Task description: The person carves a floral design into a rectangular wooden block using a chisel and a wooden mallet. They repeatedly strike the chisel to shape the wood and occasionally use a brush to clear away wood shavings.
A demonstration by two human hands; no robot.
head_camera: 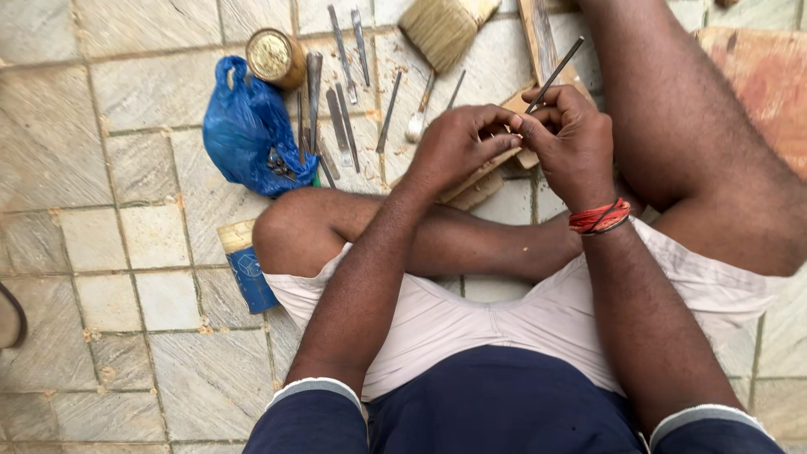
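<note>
From the head camera, the right hand (574,145) gripped a thin metal tool (555,76), its shaft slanting up and away from the closed fingers. The left hand (458,147) pinched a small pale wooden piece (492,168) just beside that grip, fingertips touching the right hand's. The step looked like fine carving; the next stroke likely called for a steady pinch and a short, controlled push. Beyond the left hand lay spare chisels (340,126), a blue bag (245,130), a round tin (274,57) and a brush (441,29).
</note>
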